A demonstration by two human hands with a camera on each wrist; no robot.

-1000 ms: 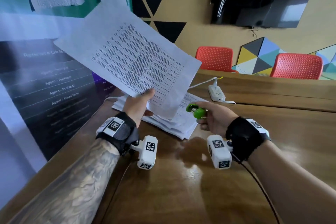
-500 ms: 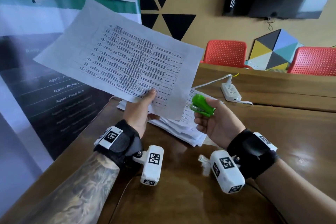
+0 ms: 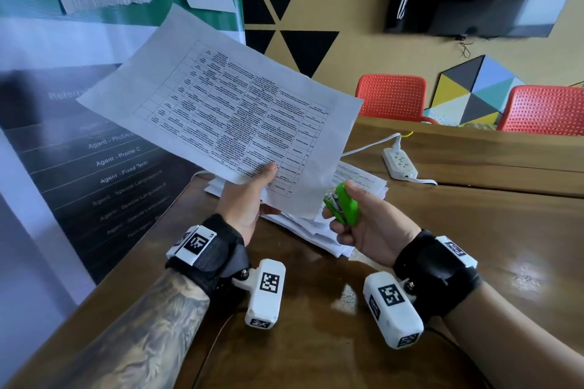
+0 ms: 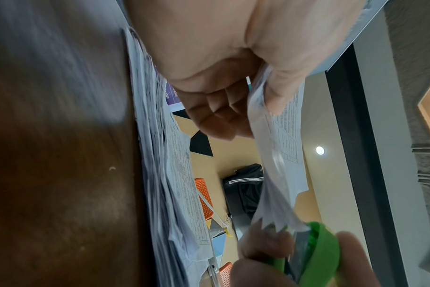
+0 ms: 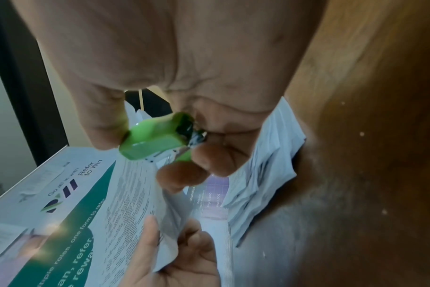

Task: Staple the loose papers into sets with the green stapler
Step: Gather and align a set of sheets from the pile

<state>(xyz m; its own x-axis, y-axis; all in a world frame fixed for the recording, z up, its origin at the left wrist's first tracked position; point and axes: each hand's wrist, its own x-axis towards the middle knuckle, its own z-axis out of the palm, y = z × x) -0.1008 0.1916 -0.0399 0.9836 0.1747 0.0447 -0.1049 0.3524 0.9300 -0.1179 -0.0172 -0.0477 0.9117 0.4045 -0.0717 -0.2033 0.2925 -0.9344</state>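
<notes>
My left hand [image 3: 252, 193] holds a set of printed sheets [image 3: 227, 114] up off the table, thumb on top and fingers underneath [image 4: 221, 116]. The sheets [image 5: 133, 198] slope up to the left. My right hand [image 3: 363, 224] grips the small green stapler [image 3: 343, 207] with its mouth just right of the sheets' near right corner [image 4: 277, 225]. In the right wrist view the green stapler [image 5: 155, 140] sits between thumb and curled fingers, right at the paper's edge. A thick pile of loose papers [image 3: 319, 227] lies on the table under both hands.
The brown wooden table [image 3: 474, 230] stretches right and toward me. A white power strip [image 3: 399, 163] with its cable lies behind the pile. A printed banner [image 3: 104, 167] stands along the table's left edge. Two red chairs [image 3: 392, 95] stand beyond the far edge.
The right hand has lifted the stapler and turned its mouth toward the sheets' near corner. The left hand has tipped the sheets flatter and brought that corner nearer the stapler.
</notes>
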